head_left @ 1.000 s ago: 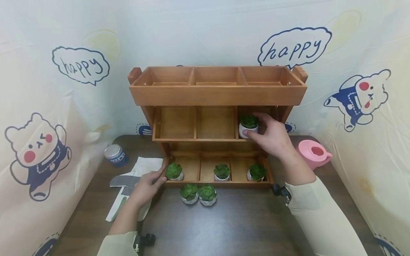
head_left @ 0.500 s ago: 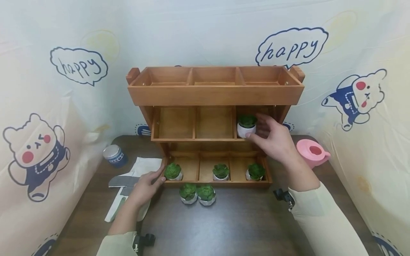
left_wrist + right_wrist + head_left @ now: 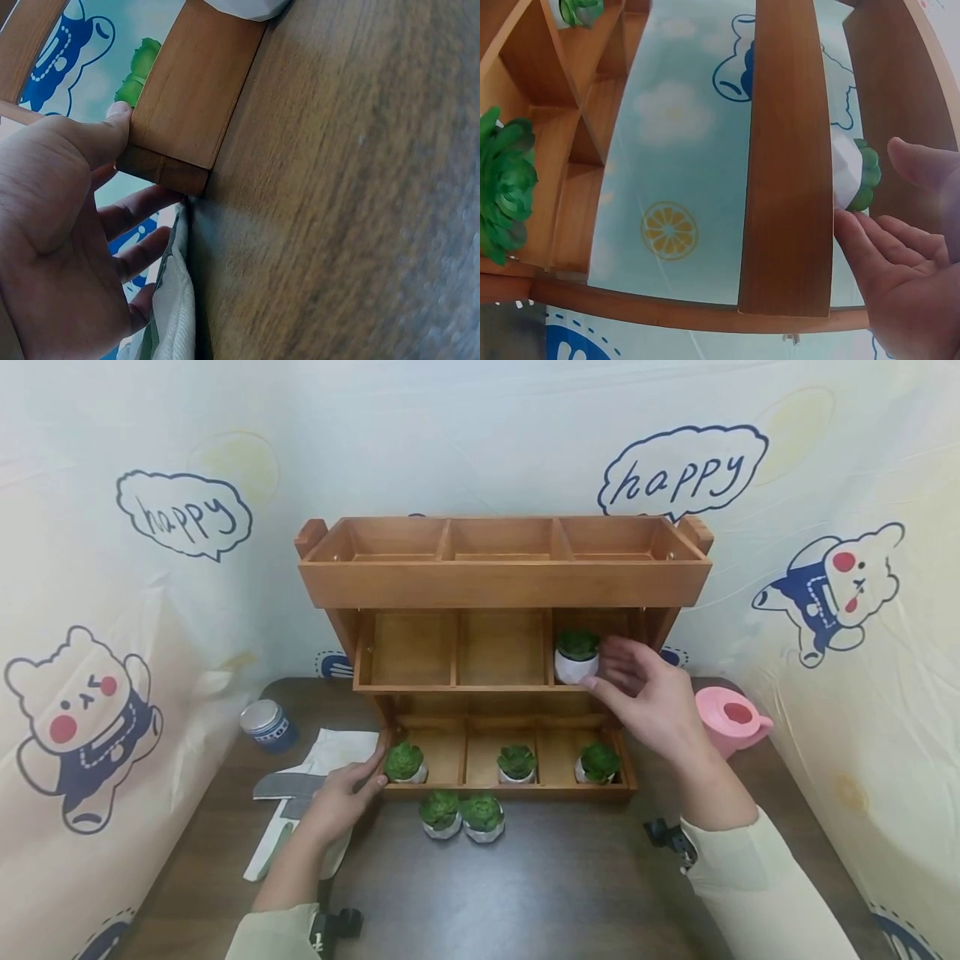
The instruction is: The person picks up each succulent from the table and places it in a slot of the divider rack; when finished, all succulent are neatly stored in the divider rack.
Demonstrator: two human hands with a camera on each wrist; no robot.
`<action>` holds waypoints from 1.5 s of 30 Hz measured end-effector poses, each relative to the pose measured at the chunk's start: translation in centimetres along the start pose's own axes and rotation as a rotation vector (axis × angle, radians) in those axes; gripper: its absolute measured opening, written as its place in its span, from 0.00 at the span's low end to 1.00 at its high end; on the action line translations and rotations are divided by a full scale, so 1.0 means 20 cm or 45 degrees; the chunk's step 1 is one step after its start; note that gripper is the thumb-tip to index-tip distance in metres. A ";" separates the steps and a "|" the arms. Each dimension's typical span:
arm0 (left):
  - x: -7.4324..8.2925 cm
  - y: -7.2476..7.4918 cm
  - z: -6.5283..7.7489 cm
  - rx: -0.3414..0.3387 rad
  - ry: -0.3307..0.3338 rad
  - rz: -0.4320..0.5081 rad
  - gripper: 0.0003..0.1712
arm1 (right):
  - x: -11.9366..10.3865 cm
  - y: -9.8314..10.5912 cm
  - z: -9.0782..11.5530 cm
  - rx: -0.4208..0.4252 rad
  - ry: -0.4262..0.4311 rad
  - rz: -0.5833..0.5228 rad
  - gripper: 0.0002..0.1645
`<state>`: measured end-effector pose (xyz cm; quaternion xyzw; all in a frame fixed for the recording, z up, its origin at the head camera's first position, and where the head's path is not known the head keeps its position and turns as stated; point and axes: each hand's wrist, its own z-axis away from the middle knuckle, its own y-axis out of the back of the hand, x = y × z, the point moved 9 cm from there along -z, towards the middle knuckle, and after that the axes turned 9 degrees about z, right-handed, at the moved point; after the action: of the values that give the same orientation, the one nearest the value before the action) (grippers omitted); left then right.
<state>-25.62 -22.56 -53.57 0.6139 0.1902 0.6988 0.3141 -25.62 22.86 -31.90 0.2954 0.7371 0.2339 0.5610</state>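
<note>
A three-tier wooden shelf point(image 3: 506, 585) stands at the back of the table, each tier split into compartments. In its middle tier's right compartment sits a potted succulent point(image 3: 577, 658) with a white pot. My right hand point(image 3: 652, 693) is beside it with fingers spread loosely; a fingertip is right at the pot point(image 3: 845, 169) in the right wrist view. My left hand point(image 3: 341, 802) holds the lower tier's left corner point(image 3: 163, 166), thumb at the top edge and fingers along the side. The lower tier bears three succulents, at left point(image 3: 406, 762), middle point(image 3: 517, 763) and right point(image 3: 598, 763).
Two more potted succulents point(image 3: 440, 813) stand side by side on the table point(image 3: 555, 877) before the shelf. At left are a blue jar point(image 3: 268, 725) and white-and-grey gloves point(image 3: 288, 789). A pink watering can point(image 3: 731, 718) stands at right. A printed cloth point(image 3: 480, 435) hangs behind.
My right hand has loosened from the succulent in the middle tier and drawn slightly right and down, its fingers spreading. The pot stays in the compartment. My left hand keeps its place.
</note>
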 end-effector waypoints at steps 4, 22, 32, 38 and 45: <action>0.00 0.00 0.00 -0.003 0.012 0.006 0.37 | -0.01 0.01 0.03 0.053 0.027 -0.041 0.38; 0.00 0.00 0.00 -0.005 0.017 0.005 0.38 | -0.03 -0.08 0.17 0.061 0.093 -0.189 0.34; 0.00 0.00 -0.01 0.007 -0.009 -0.002 0.38 | -0.03 -0.18 0.22 0.006 0.145 -0.240 0.32; 0.00 0.00 0.00 0.004 -0.003 -0.006 0.38 | 0.00 -0.25 0.25 0.010 0.160 -0.272 0.32; -0.01 0.00 0.00 -0.003 0.028 0.008 0.38 | 0.02 -0.33 0.28 -0.029 0.147 -0.308 0.31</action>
<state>-25.54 -22.73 -53.69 0.6064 0.1909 0.7067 0.3104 -21.45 18.37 -38.08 0.1841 0.7958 0.1895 0.5449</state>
